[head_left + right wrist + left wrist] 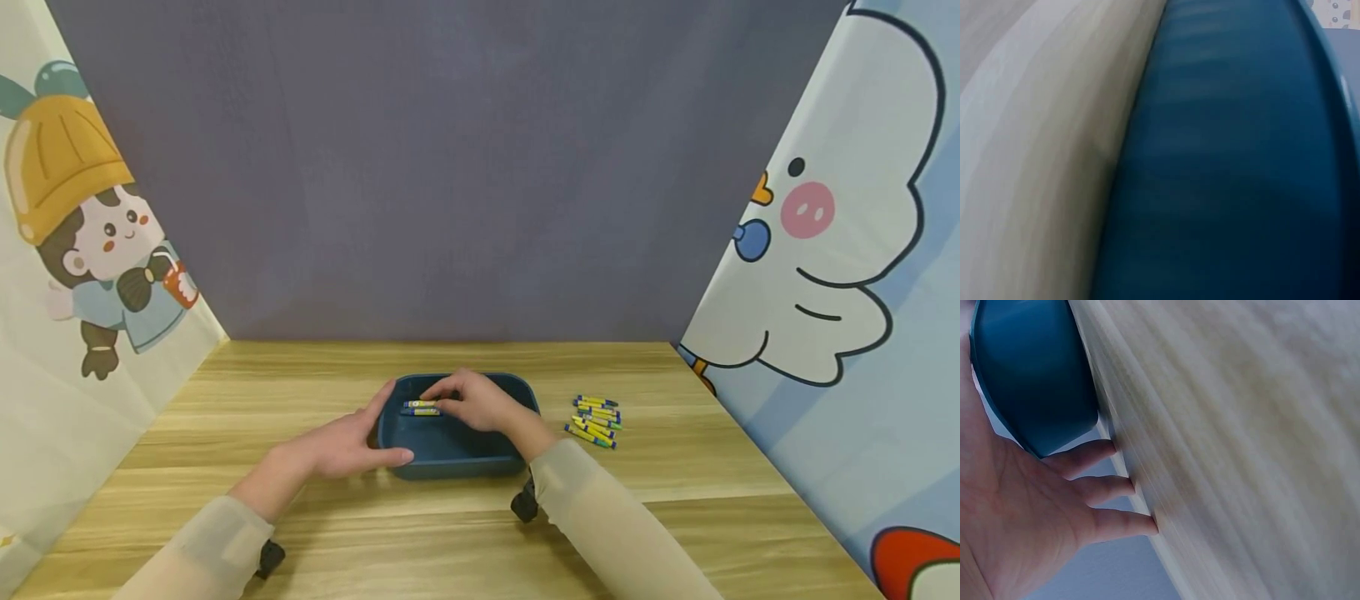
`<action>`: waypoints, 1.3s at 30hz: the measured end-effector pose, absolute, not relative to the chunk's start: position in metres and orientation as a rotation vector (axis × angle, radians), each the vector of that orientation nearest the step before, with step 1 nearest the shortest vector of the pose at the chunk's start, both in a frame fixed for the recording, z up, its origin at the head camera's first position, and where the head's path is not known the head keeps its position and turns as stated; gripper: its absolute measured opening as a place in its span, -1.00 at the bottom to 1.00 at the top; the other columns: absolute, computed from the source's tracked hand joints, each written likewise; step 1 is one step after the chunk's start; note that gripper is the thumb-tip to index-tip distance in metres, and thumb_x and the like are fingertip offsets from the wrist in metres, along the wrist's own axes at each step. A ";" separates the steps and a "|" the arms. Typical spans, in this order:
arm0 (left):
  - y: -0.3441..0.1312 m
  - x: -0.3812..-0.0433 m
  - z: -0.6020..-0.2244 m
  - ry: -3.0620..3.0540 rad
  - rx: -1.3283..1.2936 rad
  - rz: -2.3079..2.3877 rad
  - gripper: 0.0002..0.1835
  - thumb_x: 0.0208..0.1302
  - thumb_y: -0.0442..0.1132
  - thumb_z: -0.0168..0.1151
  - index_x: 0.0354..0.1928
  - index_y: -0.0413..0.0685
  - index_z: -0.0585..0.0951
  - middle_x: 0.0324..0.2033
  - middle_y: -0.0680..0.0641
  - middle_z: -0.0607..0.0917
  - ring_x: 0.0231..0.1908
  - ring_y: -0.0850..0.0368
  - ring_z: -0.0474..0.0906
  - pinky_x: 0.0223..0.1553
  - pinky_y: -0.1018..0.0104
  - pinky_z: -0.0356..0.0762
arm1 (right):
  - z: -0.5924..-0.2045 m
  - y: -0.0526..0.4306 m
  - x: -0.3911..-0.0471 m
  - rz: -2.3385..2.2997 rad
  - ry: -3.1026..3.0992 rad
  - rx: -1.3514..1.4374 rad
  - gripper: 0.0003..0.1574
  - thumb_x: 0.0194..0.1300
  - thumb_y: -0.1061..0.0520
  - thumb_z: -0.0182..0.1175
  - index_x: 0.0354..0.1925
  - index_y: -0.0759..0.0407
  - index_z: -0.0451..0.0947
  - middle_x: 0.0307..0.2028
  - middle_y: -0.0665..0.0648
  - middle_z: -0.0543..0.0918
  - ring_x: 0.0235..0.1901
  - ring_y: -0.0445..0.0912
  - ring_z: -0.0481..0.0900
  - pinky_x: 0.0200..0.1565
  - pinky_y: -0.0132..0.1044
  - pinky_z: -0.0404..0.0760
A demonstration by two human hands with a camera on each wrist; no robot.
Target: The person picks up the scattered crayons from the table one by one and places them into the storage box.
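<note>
A dark blue plastic box [465,468] with rounded corners stands on the wooden table. Inside it, toward the left, a yellow-wrapped crayon [415,404] lies alongside a second crayon [422,412] with a blue tip. My right hand [480,402] reaches in over the near right side and pinches the right end of the farther crayon between thumb and index finger. At the box's left side is my left hand [348,442], thumb stretched along the near rim. In the left wrist view its straight fingers [1125,523] touch the table beside the box wall.
Several more crayons [596,421], yellow with blue ends, lie in a loose column on the table [660,467] right of the box. A grey backdrop [450,192] rises behind the table, with cartoon-printed panels at both sides. The right wrist view shows only the box's outer wall.
</note>
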State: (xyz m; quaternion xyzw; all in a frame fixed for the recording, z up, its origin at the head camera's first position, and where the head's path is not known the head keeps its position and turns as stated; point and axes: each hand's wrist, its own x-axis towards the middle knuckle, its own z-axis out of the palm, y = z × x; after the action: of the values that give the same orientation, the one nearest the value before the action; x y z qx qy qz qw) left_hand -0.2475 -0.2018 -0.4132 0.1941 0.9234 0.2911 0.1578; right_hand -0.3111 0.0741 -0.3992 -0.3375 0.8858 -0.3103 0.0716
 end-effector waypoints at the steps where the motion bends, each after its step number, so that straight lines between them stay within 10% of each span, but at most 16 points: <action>1: -0.202 -0.248 -0.414 2.640 0.555 0.835 0.37 0.40 0.51 0.29 0.81 0.13 -0.39 0.67 -0.45 0.23 0.56 -0.40 0.40 0.46 -0.37 0.43 | -0.401 0.071 -0.311 -0.917 2.672 -1.010 -0.64 0.67 0.16 0.23 0.29 -0.04 0.78 0.06 0.03 0.81 -0.17 -0.20 0.64 -0.07 -0.24 0.64; 39: -0.202 -0.245 -0.415 2.622 0.529 0.842 0.35 0.41 0.52 0.27 0.80 0.19 -0.41 0.69 -0.48 0.13 0.55 -0.48 0.37 0.45 -0.42 0.41 | -0.428 0.050 -0.312 -0.552 2.887 -0.821 -0.66 0.61 0.03 0.34 0.24 -0.30 0.80 0.06 -0.06 0.69 -0.07 -0.18 0.63 0.11 -0.15 0.68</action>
State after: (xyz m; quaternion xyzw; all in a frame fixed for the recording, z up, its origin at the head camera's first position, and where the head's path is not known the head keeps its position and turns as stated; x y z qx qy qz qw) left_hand -0.2450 -0.2023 -0.4148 0.1860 0.9217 0.2961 0.1678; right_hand -0.3122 0.0501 -0.4277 -0.2689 0.9450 -0.1808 0.0450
